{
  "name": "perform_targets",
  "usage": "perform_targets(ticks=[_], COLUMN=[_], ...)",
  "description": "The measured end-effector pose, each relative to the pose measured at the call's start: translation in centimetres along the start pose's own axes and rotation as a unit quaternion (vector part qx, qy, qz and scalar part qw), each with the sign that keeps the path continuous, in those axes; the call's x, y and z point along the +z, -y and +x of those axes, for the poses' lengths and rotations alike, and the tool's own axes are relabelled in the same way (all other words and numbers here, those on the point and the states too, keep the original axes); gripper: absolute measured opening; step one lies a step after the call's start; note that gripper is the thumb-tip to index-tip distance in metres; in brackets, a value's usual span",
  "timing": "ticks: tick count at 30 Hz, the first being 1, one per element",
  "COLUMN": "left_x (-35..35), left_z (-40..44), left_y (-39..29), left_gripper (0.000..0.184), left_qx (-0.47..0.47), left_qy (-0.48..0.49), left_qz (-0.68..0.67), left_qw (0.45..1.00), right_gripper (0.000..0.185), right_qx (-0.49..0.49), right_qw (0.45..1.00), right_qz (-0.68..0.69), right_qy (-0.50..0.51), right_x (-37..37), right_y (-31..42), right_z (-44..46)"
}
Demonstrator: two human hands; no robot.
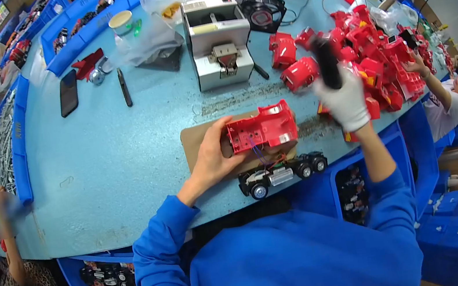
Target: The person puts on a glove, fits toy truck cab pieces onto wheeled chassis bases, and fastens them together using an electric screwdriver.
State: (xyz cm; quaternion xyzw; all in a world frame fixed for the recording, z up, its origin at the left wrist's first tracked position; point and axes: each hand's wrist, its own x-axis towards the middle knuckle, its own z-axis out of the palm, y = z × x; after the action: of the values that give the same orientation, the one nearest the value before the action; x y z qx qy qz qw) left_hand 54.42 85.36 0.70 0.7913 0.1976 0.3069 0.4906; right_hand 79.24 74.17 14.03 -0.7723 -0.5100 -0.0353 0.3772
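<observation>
My left hand [210, 156] grips the left end of a red toy truck body shell [264, 129], its hollow inside facing up. Thin wires run from the shell to a black toy truck chassis [281, 174] with wheels, lying just in front of it. Under the shell is a brown cardboard pad [193, 139]. My right hand [346, 102], in a white glove, is closed around a black electric screwdriver [326, 62], smeared by motion; its tip cannot be made out. It is raised to the right of the shell, before a pile of red shells [372, 58].
A white screw feeder [219, 45] stands behind the pad. To the left lie a phone [68, 93], a black pen-like tool [124, 87] and a blue bin [19, 149] of metal parts. A co-worker [451, 100] reaches toward the pile from the right; another person's arm [7, 232] is at left.
</observation>
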Motion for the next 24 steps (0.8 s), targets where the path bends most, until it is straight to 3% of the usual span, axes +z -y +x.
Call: perform_targets(ticks=[2,4,8,9,10,12,13,14,16,17,18,21,24], left_x=[0.2,0.0,-0.3,-0.2,-0.1,-0.1,-0.1,0.0,-1.4,-2.7,-4.3,-8.3,-8.3], left_z=[-0.1,0.1,0.3,0.3,0.2,0.3,0.4,0.3,0.3,0.1,0.1,-1.4,-5.1], left_y=[0.3,-0.2,-0.9,-0.6,-0.5,-0.6,-0.6,-0.9,-2.7,-4.8,-7.2,-14.0,-16.7], left_gripper=[0.072,0.070,0.065,0.064,0.063,0.061,0.060,0.060,0.058,0.063,0.069,0.065,0.045], left_qx=[-0.008,0.000,-0.019,-0.024,-0.031,-0.021,-0.005,0.006,0.092,0.133,0.175,0.208,0.169], left_qy=[-0.007,-0.004,0.017,0.018,0.021,0.016,0.011,0.005,-0.048,-0.040,-0.030,0.129,0.223], left_qz=[0.004,0.011,-0.027,-0.045,-0.066,-0.114,-0.145,-0.177,-0.053,0.056,0.166,0.409,0.576], left_qw=[1.000,1.000,0.999,0.999,0.997,0.993,0.989,0.984,0.993,0.989,0.970,0.879,0.768], right_gripper=[0.037,0.047,0.056,0.058,0.054,0.045,0.040,0.046,0.056,0.063,0.051,0.032,0.018], right_qx=[0.019,0.107,0.112,0.079,0.126,0.011,0.005,0.001,-0.038,-0.046,-0.016,-0.090,-0.318], right_qw=[0.998,0.986,0.978,0.985,0.980,0.999,0.994,0.965,0.985,0.989,0.987,0.975,0.926], right_qz=[-0.002,-0.025,-0.064,-0.033,0.017,0.022,0.088,0.236,0.089,0.089,0.150,0.204,0.183], right_qy=[0.062,0.125,0.162,0.153,0.155,0.039,0.070,0.109,0.143,0.108,0.047,-0.022,0.089], right_x=[2.8,4.4,4.9,5.0,4.2,2.3,1.2,0.7,0.1,1.1,2.5,4.6,5.8], right_y=[-4.8,-5.9,-5.9,-7.3,-7.4,-6.9,-7.0,-7.0,-4.4,-3.6,-3.4,0.7,5.9], right_z=[-2.9,-4.7,-5.9,-6.7,-7.4,-9.3,-10.8,-12.5,-16.1,-17.7,-19.5,-21.1,-19.1])
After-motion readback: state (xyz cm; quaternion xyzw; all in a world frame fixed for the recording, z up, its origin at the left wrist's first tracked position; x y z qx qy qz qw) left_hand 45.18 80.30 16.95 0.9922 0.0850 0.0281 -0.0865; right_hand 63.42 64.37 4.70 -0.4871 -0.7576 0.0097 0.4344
